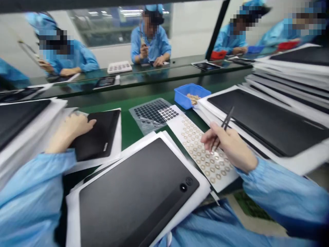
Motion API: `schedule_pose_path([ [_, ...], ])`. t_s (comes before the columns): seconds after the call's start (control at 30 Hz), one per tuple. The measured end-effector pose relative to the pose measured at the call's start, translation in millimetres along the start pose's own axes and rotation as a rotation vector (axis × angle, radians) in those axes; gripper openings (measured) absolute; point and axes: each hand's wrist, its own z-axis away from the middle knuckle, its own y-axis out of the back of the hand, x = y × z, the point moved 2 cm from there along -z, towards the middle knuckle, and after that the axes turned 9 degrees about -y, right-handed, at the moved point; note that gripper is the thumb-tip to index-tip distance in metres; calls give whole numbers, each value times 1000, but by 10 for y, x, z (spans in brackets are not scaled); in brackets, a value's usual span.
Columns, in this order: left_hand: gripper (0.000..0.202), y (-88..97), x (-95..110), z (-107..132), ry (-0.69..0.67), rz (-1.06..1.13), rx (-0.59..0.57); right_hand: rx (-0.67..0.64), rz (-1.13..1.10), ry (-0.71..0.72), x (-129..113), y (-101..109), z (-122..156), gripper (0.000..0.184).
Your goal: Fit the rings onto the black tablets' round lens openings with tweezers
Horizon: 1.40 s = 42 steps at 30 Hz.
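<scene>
My left hand (73, 128) lies on the left edge of a black tablet (99, 135), which sits on white paper. Its thumb is hidden. My right hand (227, 144) is shut on slim dark tweezers (226, 120), holding them above a white sheet of small tan rings (203, 151). The tweezer tips are hidden behind my fingers. Closest to me, between my hands, a larger black tablet (136, 192) with round camera lenses lies on white paper. Neither hand touches it.
A clear bag of black rings (151, 113) and a blue bin of tan parts (191, 95) stand on the green bench mat (131, 127). Stacks of tablets rise on both sides (267, 123). Co-workers (150, 41) in blue gowns sit across the bench.
</scene>
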Motion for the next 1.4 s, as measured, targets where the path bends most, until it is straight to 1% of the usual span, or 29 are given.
schedule_pose_path([
  [0.03, 34, -2, 207, 36, -71, -16, -34, 29, -7, -12, 18, 37, -32, 64],
  [0.1, 41, -76, 711, 149, -303, 4, -103, 44, -23, -48, 62, 62, -110, 60],
  [0.13, 41, -144, 986, 218, -465, 39, -112, 27, -38, -53, 83, 48, -158, 54],
  [0.17, 40, -235, 1268, 296, -732, 84, -149, 1, -54, -43, 101, 20, -214, 48],
  [0.2, 37, -337, 1510, 361, -931, 114, -173, -27, -71, -24, 116, -19, -276, 44],
  [0.23, 37, -449, 1700, 401, -1044, 109, -203, -51, -82, 2, 128, -61, -344, 40],
  [0.27, 38, -557, 1842, 416, -1109, 104, -230, -61, -79, 30, 138, -102, -414, 38],
  [0.3, 39, -656, 1934, 410, -1122, 96, -258, -51, -60, 56, 145, -137, -481, 36],
  [0.33, 40, -737, 1982, 392, -1106, 86, -282, -24, -28, 79, 150, -163, -542, 33],
  [0.37, 41, -795, 1996, 373, -1080, 80, -297, 12, 13, 97, 154, -182, -592, 31],
  [0.43, 42, -845, 1968, 352, -1042, 69, -306, 77, 91, 128, 156, -197, -646, 29],
  [0.53, 40, -822, 1916, 370, -1037, 62, -292, 114, 181, 177, 161, -203, -639, 31],
  [0.63, 39, -791, 1921, 399, -1036, 65, -298, 133, 242, 218, 183, -211, -632, 30],
  [0.73, 39, -792, 1945, 404, -1032, 50, -301, 147, 256, 211, 189, -220, -663, 31],
  [0.83, 38, -821, 1952, 375, -1030, 35, -298, 104, 131, 206, 111, -220, -585, 34],
  [0.9, 39, -844, 1945, 352, -1038, 32, -292, 22, 15, 212, 22, -220, -399, 35],
  [0.97, 40, -834, 1924, 369, -1041, 44, -250, -96, -60, 165, -36, -230, -121, 34],
  [1.03, 41, -765, 1883, 473, -1038, 79, -185, -214, -112, 38, -12, -256, 184, 34],
  [1.07, 41, -708, 1853, 566, -1036, 112, -156, -248, -140, -21, 30, -272, 324, 33],
  [1.1, 41, -645, 1817, 685, -1038, 153, -140, -263, -171, -60, 87, -289, 442, 32],
  [1.17, 36, -520, 1732, 969, -1047, 263, -134, -248, -228, -75, 216, -325, 599, 29],
  [1.23, 31, -441, 1652, 1252, -1094, 329, -164, -215, -273, -51, 327, -360, 662, 27],
  [1.3, 31, -428, 1598, 1460, -1140, 328, -188, -196, -302, -29, 387, -388, 670, 26],
  [1.4, 34, -483, 1573, 1584, -1149, 305, -199, -188, -298, 1, 382, -404, 661, 24],
])
